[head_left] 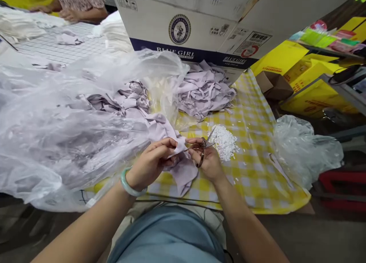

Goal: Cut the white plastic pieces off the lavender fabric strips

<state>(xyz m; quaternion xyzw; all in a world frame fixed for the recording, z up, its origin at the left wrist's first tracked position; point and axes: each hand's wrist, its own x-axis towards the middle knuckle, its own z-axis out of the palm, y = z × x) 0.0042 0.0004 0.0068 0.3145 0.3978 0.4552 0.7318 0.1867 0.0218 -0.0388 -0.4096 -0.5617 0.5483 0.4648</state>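
My left hand (156,158), with a pale green bangle at the wrist, pinches a strip of light mauve fabric (184,175). Part of that cloth hangs down over the table's front. Small scissors (202,152) sit in my right hand (210,162), their blades pointing away to the upper right. The right fingertips are up against the cloth's edge, close to the left fingers. Just beyond the scissors lies a heap of small white bits (224,143). More mauve cloth (131,97) spills from a big clear plastic bag (71,133) on my left.
A pile of mauve pieces (204,89) lies before a large white carton (183,26). The table has a yellow checked cloth (254,171). A crumpled clear bag (309,152) hangs at the right edge, near yellow boxes (283,57). Another person's hands (70,15) rest far left.
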